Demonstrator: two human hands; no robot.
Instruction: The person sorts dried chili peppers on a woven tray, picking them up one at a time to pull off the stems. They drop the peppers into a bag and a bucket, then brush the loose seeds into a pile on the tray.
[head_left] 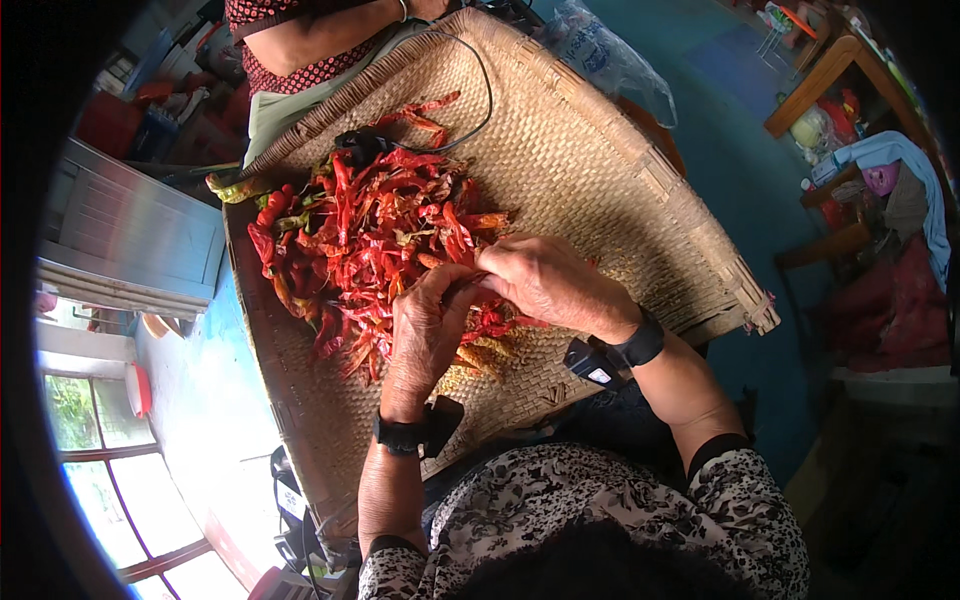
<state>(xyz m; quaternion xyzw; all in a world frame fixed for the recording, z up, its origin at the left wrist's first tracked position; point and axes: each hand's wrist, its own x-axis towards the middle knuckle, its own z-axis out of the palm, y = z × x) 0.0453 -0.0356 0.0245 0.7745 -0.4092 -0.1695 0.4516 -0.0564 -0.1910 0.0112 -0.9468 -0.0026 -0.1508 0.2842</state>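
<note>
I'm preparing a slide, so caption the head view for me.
Left hand and right hand close together above red peppers heaped on a woven tray.

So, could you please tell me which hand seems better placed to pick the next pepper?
Probably the left hand: it lies nearer the middle of the red pepper pile than the right hand, though both seem occupied.

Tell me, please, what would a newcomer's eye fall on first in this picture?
First, probably, the heap of bright red peppers on the left part of a large woven tray. Next, the person's left hand and right hand, close together at the near side of the heap. Then perhaps the bright window at the lower left.
</note>
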